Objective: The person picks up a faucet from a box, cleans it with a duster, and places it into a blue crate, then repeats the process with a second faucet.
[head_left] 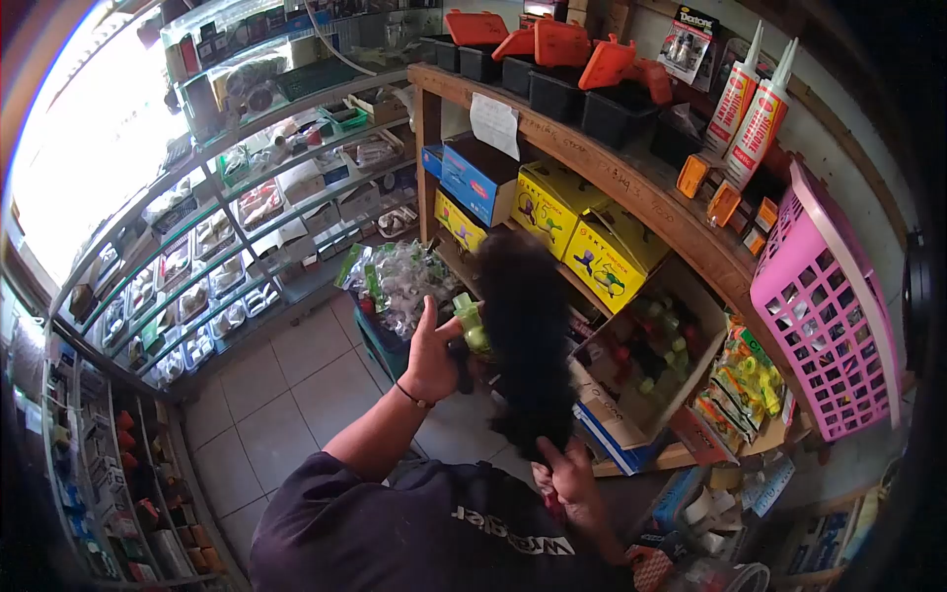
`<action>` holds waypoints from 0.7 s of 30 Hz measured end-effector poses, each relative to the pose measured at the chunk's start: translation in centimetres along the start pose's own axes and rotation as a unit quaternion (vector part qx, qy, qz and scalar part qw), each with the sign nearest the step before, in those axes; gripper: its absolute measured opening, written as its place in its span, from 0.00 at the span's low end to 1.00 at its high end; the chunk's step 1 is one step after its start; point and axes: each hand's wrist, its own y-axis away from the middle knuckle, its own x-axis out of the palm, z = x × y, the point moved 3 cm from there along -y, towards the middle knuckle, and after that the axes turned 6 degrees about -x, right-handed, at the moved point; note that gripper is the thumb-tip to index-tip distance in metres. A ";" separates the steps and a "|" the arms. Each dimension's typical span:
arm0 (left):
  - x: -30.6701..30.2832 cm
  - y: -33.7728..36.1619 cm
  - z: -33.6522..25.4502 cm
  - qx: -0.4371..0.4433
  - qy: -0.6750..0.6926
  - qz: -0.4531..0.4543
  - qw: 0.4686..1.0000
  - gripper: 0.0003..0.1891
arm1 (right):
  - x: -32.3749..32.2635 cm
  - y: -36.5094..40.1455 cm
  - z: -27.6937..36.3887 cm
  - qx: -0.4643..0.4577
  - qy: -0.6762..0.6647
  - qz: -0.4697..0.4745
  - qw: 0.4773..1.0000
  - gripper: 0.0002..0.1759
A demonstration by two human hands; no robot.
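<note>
A long, black, fluffy duster [533, 335] stands in front of me, partly blurred. My right hand [567, 479] is closed round its lower end, where a bit of red shows. My left hand [431, 357] is raised to the left of the duster, thumb up, with a translucent yellow-green plastic piece [472, 321] at its fingers. The black fluff hides part of those fingers. Behind my left hand, a heap of clear plastic packets [400, 281] fills a dark container.
Wooden shelves [592, 158] hold yellow boxes [604, 259], a blue box [475, 181] and an open carton [646, 365]. A pink basket [829, 306] and silicone tubes [758, 133] stand at the right. Glass display shelves [247, 217] curve round the left above a tiled floor [286, 419].
</note>
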 end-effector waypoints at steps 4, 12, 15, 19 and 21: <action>1.4 -0.1 0.6 0.017 -0.090 0.110 0.990 0.34 | 2.8 0.7 0.6 0.038 0.121 -0.027 0.992 0.14; 0.9 -0.5 1.0 -0.019 -0.028 0.190 0.981 0.32 | 2.5 0.1 -0.4 -0.050 0.270 0.050 0.960 0.10; -0.6 0.0 1.3 0.017 -0.135 0.172 0.976 0.29 | 2.1 0.2 -0.4 0.049 0.109 -0.004 0.993 0.10; -2.3 0.6 1.0 -0.084 0.063 0.114 0.988 0.22 | 1.4 0.3 0.1 -0.013 0.036 -0.028 0.999 0.09; -0.5 0.7 1.8 -0.039 0.056 0.041 0.997 0.20 | 1.7 0.2 -1.0 0.015 0.084 0.003 0.996 0.09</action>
